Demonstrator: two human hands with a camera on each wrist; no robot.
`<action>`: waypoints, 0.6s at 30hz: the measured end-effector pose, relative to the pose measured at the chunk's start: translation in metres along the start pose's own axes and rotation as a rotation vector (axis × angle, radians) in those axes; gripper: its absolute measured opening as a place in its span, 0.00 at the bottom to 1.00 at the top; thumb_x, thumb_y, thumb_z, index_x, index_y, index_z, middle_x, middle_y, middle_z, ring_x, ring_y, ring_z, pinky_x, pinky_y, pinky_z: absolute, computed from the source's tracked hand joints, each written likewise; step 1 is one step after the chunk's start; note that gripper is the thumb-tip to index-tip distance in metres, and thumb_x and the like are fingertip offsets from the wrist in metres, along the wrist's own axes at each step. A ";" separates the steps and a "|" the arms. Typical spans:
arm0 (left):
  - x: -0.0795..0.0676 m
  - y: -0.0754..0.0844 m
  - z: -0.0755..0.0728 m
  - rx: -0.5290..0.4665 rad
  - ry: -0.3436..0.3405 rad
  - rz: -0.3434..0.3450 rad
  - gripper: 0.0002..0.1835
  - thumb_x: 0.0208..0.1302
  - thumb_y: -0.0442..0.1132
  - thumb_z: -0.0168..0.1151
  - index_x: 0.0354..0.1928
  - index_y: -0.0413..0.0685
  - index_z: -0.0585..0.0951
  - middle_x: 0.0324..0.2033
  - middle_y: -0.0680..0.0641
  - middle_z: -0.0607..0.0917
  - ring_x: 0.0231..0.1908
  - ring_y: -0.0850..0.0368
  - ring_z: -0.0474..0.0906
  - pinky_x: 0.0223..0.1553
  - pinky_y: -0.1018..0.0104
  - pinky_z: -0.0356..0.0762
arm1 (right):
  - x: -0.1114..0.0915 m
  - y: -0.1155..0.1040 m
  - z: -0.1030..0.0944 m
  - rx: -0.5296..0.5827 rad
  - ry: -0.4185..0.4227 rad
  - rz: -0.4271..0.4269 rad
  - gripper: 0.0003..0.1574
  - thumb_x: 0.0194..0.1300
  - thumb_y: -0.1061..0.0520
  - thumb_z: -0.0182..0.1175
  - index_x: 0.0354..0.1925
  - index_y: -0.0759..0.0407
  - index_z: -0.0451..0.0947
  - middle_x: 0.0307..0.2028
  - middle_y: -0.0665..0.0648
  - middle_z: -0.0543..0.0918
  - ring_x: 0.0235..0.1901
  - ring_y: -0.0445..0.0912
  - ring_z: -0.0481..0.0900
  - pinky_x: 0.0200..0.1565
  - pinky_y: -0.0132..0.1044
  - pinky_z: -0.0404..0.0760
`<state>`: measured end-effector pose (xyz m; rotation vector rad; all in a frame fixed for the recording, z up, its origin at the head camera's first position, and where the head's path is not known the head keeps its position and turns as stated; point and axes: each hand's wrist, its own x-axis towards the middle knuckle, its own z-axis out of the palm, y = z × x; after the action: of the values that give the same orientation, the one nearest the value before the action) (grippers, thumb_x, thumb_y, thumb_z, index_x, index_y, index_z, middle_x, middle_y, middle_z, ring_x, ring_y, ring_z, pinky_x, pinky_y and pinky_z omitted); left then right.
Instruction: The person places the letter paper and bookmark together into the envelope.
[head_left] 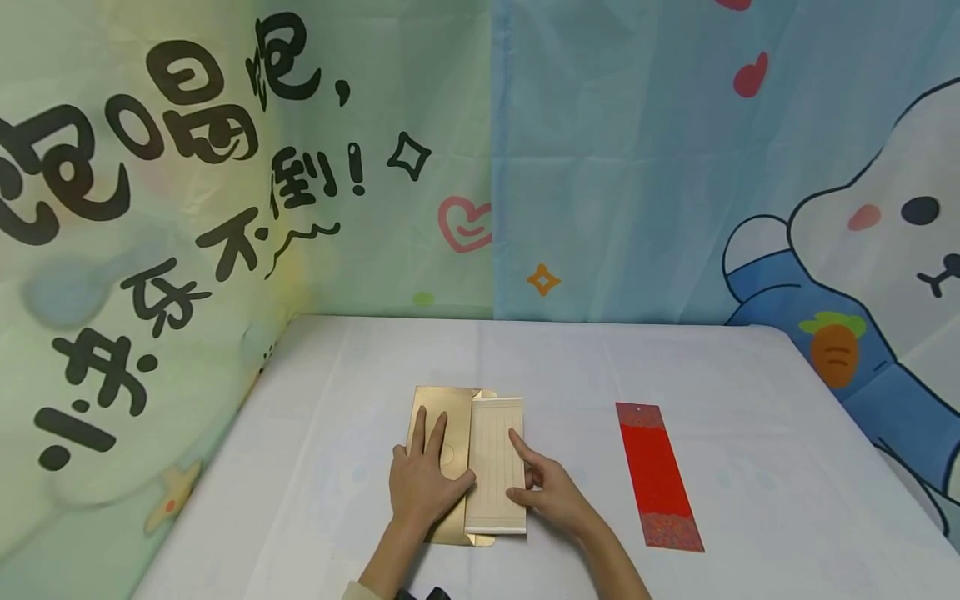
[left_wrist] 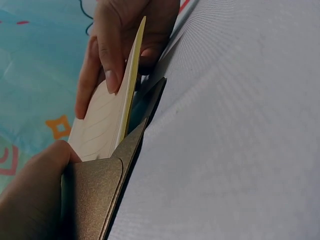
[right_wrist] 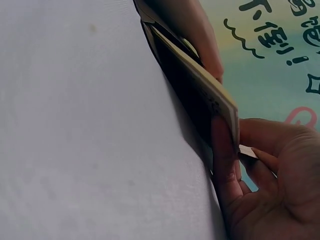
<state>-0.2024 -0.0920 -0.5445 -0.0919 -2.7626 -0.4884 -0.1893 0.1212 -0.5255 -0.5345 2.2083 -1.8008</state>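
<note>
Saw the gold envelope (head_left: 457, 433) lying on the white table covering (head_left: 555, 358), with rounded flap ends (head_left: 482, 541) showing along its right side. Found the cream lined paper slab (head_left: 497, 467) at that right side, overlapping the envelope's flaps, and in the left wrist view tilted up from them. Could not tell about the slab's inner edge, tucked inside the envelope or merely laid over. Saw the left hand (head_left: 427, 483) pressed on top of the envelope with fingers straight and spread. Found the right hand (head_left: 551, 492) just right of the envelope, pinching the slab's outer edge, with digits on both faces. Saw the two hands apart from each other. Noted a red strip (head_left: 656, 475) with patterned ends lying farther right, well apart from the envelope. Noted a printed backdrop (head_left: 622, 192) beyond the envelope, with a cartoon animal (head_left: 862, 267) to the right and dark lettering (head_left: 75, 427) to the left.
</note>
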 end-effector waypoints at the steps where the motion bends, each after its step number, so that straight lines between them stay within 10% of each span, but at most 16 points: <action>1: 0.000 0.000 0.000 -0.002 0.004 0.002 0.48 0.38 0.65 0.57 0.67 0.58 0.64 0.69 0.45 0.56 0.25 0.51 0.59 0.25 0.65 0.58 | 0.000 0.000 0.001 -0.010 0.001 0.004 0.53 0.52 0.69 0.63 0.71 0.61 0.48 0.26 0.56 0.72 0.26 0.40 0.71 0.28 0.29 0.73; 11: -0.001 -0.001 0.004 -0.016 0.025 0.003 0.48 0.38 0.65 0.58 0.67 0.58 0.65 0.69 0.45 0.57 0.25 0.51 0.59 0.24 0.66 0.58 | 0.004 0.002 0.011 -0.204 0.073 0.041 0.53 0.49 0.65 0.66 0.70 0.58 0.52 0.21 0.51 0.73 0.23 0.40 0.70 0.25 0.30 0.71; 18: -0.001 0.000 0.002 -0.004 0.019 0.003 0.48 0.38 0.65 0.58 0.67 0.58 0.65 0.69 0.46 0.56 0.25 0.51 0.60 0.24 0.65 0.58 | 0.005 -0.005 0.017 -0.229 0.133 0.003 0.52 0.45 0.70 0.67 0.68 0.63 0.57 0.37 0.58 0.78 0.26 0.42 0.76 0.28 0.32 0.77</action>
<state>-0.2023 -0.0917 -0.5470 -0.0921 -2.7423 -0.4915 -0.1863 0.1033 -0.5242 -0.4662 2.5227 -1.6352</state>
